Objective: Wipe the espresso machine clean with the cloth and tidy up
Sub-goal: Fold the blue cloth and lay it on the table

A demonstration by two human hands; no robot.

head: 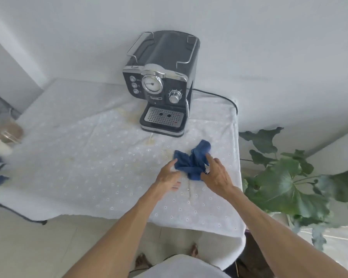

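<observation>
A black and chrome espresso machine (pixel 161 85) stands at the far side of the table, with a round gauge, a knob and a perforated drip tray at its front. A crumpled blue cloth (pixel 191 160) lies on the white tablecloth just in front of it. My right hand (pixel 216 174) grips the cloth's near right edge, pinching a fold. At the cloth's left edge is my left hand (pixel 169 176), its fingertips touching the fabric and its fingers apart.
The table (pixel 88 157) wears a white eyelet cloth with brownish stains near the machine. A black power cord (pixel 219 96) runs off to the right. A leafy plant (pixel 285 177) stands beyond the right edge. Blurred jars and fabric (pixel 0 149) sit at the left edge.
</observation>
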